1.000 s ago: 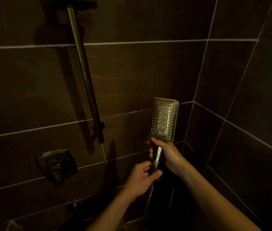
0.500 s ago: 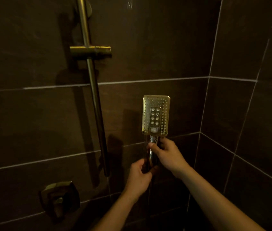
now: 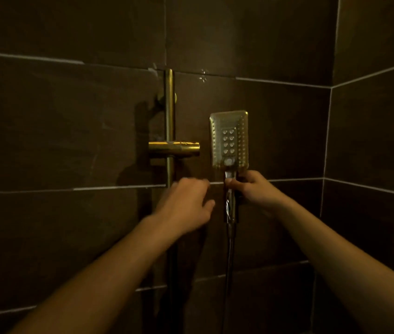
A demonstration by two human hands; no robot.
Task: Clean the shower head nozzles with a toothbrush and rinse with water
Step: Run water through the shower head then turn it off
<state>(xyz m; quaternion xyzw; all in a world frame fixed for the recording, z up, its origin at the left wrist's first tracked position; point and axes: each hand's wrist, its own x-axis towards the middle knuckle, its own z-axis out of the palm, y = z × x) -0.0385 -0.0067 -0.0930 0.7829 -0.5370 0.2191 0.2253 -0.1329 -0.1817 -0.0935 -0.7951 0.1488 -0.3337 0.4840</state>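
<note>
A rectangular metal shower head [image 3: 229,139] is held upright, its nozzle face turned toward me, just right of the holder bracket [image 3: 174,148] on the vertical rail [image 3: 169,112]. My right hand [image 3: 251,188] grips its handle right under the head. The hose [image 3: 230,249] hangs straight down from the handle. My left hand [image 3: 186,206] is off the handle, fingers apart and empty, left of it and below the bracket. No toothbrush is in view.
Dark brown wall tiles with pale grout surround everything. The corner of the stall [image 3: 331,141] lies to the right. The light is dim.
The shower head has been lifted to the level of the bracket. My left hand has let go of the handle and moved left, toward the rail. The view has tilted upward.
</note>
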